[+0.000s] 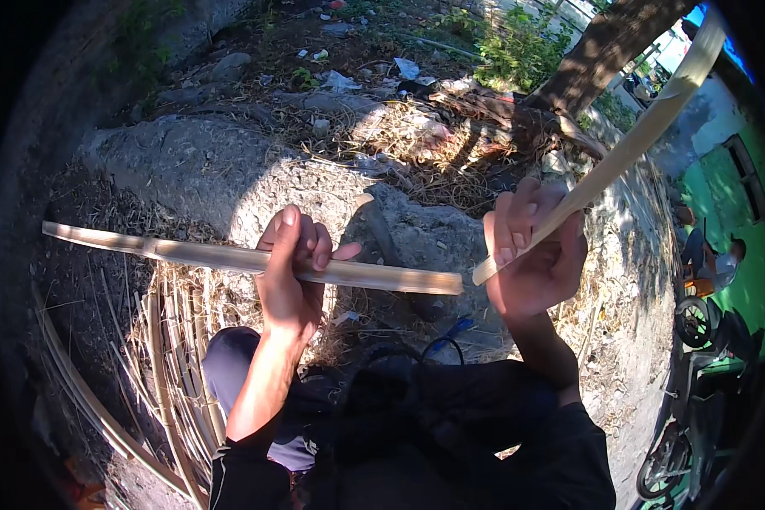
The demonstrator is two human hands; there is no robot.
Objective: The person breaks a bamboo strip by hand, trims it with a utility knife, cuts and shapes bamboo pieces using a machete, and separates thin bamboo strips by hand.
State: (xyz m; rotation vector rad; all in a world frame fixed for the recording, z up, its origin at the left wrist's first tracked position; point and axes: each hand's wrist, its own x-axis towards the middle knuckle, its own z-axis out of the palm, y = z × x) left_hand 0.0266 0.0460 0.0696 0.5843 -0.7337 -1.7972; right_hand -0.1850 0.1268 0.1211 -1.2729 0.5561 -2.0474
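Observation:
My left hand [296,262] is closed round a split bamboo strip [191,253], the thumb laid over its upper side. That strip lies nearly level, reaching far to the left and ending just short of my other hand. My right hand [535,246] grips a second, longer bamboo strip [633,149] close to its lower end, with the fingers curled over it. This one slants up to the top right. The near ends of the two strips are close together but apart. Between my hands, behind the strips, a dark curved piece [381,229] rests against the stone.
Many split bamboo strips [174,365] lie at the lower left beside my knee [229,365]. A low rock ledge [187,161] runs ahead, with dry shavings [408,127] and litter. A tree trunk [612,51] rises at the far right. Motorcycles [697,365] and a seated person [727,263] are beyond.

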